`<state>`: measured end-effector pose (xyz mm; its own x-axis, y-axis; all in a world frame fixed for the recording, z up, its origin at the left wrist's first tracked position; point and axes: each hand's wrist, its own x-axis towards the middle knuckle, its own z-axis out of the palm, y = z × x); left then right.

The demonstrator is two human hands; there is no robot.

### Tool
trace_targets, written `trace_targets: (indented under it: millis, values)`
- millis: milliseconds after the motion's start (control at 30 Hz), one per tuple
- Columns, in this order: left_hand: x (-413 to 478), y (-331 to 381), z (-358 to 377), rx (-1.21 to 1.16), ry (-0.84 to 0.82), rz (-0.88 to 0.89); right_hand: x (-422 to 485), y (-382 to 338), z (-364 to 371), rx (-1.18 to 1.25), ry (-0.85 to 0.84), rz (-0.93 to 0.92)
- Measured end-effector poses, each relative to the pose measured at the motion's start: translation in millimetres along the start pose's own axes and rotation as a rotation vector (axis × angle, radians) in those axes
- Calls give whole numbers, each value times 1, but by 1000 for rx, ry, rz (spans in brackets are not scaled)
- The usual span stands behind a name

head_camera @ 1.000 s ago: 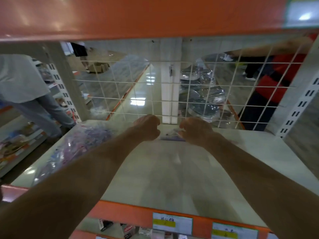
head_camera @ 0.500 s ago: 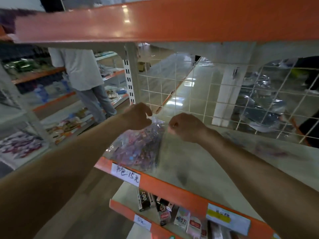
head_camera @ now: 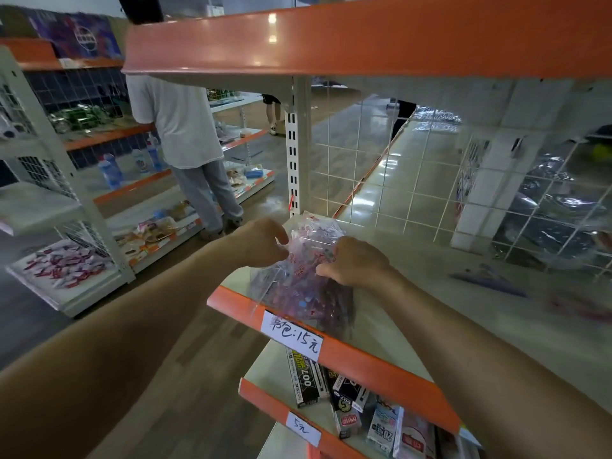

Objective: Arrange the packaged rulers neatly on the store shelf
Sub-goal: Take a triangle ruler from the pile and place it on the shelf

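A clear plastic bag of packaged rulers (head_camera: pixel 303 283), with pink and purple contents, lies at the left front corner of the pale shelf board (head_camera: pixel 440 303). My left hand (head_camera: pixel 261 241) pinches the bag's top edge on its left side. My right hand (head_camera: pixel 356 261) grips the bag's right side, fingers curled into the plastic. Farther right on the same board lie a loose purple ruler pack (head_camera: pixel 490 281) and a blurred reddish one (head_camera: pixel 583 309).
A white wire grid (head_camera: pixel 414 180) closes the shelf's back, beside a slotted upright post (head_camera: pixel 293 150). An orange shelf (head_camera: pixel 364 38) hangs close overhead. Boxed goods (head_camera: pixel 347 399) fill the shelf below. A person in a white shirt (head_camera: pixel 182 127) stands in the left aisle.
My view swung left from the shelf's back middle to its left corner. Both hands came off a pack near the grid and took hold of the bag of rulers.
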<state>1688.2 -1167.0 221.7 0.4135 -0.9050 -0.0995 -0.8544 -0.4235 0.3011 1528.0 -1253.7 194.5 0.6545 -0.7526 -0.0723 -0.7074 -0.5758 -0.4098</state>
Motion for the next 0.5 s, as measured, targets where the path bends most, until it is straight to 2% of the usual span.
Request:
trace_targets:
  millis: [67,233,400,500]
  values:
    - [1,0,2,-38,-14,19,2,3,1,122,-38,23]
    - [1,5,-1,-133,-23,36,-4,11,-17,607,-134,182]
    - [-1,22,-8,-584,-123,13,-6,22,-41,815,-96,184]
    - [-3,30,-10,-840,-172,2,-10,19,-50,836,-88,151]
